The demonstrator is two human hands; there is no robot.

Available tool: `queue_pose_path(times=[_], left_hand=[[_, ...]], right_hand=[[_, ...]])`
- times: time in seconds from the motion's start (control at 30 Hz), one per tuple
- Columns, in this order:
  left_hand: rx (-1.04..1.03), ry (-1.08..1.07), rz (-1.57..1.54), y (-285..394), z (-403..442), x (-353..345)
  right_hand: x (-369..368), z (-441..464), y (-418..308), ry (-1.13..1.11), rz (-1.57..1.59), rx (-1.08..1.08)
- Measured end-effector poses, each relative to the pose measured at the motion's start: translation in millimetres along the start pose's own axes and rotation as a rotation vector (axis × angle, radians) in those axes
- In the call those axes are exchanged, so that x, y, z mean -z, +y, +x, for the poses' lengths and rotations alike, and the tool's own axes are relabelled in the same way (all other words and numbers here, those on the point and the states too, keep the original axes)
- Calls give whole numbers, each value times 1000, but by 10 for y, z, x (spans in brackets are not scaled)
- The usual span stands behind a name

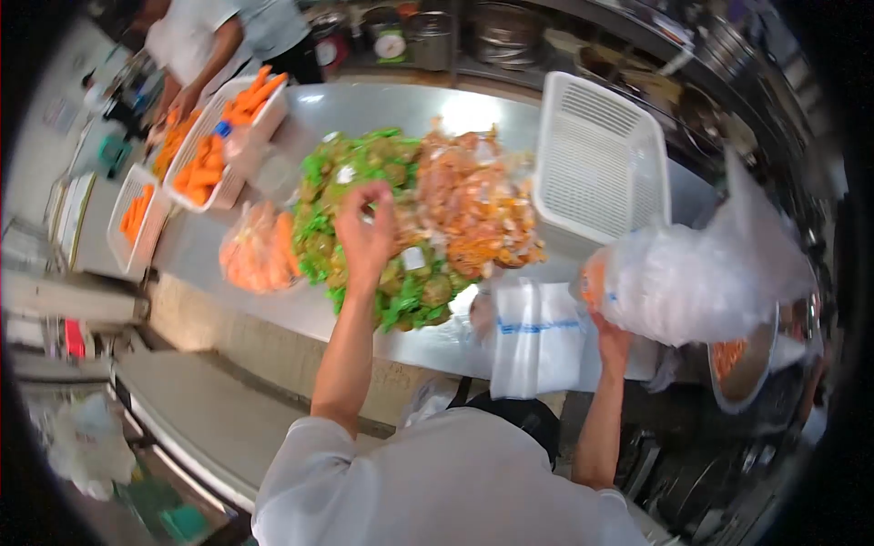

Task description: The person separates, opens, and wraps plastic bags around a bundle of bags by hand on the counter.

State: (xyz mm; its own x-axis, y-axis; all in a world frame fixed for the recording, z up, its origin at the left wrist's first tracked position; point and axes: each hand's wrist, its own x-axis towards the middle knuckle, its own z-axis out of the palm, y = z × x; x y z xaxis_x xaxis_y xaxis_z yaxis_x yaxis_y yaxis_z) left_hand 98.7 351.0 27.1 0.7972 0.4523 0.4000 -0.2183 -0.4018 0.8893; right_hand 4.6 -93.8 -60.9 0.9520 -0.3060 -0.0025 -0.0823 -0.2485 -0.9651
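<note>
My left hand point(366, 227) is over green-topped clear bags of round, brownish pieces point(387, 287), thumb and fingers curled together in a pinch. Whether anything thin is between the fingertips I cannot make out. At the right, my right hand point(612, 335) grips a large, puffy clear plastic bag point(687, 287) near its lower left end, where something orange shows through. Its fingers are partly hidden by the plastic. Just left of this hand lies a stack of flat clear bags point(539, 338) with blue print, at the table edge. Clear bags of orange and pinkish pieces point(473, 200) adjoin the green ones.
A white plastic basket point(663, 173) stands at the back right of the metal table point(364, 102). Carrots fill another basket point(175, 193) and a clear bag point(258, 250) at left. A large metal bowl point(760, 364) is at right. Another person point(196, 41) works across the far left corner.
</note>
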Motion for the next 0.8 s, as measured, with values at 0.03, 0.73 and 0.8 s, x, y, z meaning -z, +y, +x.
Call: queue_pose_path(times=[0.03, 0.73, 0.8], left_hand=[[-176, 211, 85, -203, 159, 193], [-151, 255, 72, -855, 1059, 2043], [-165, 327, 112, 90, 526, 1734]], right_hand=[[-76, -10, -137, -10, -13, -29], [-1101, 378, 532, -185, 1122, -313], [-947, 345, 295, -71, 177, 169]])
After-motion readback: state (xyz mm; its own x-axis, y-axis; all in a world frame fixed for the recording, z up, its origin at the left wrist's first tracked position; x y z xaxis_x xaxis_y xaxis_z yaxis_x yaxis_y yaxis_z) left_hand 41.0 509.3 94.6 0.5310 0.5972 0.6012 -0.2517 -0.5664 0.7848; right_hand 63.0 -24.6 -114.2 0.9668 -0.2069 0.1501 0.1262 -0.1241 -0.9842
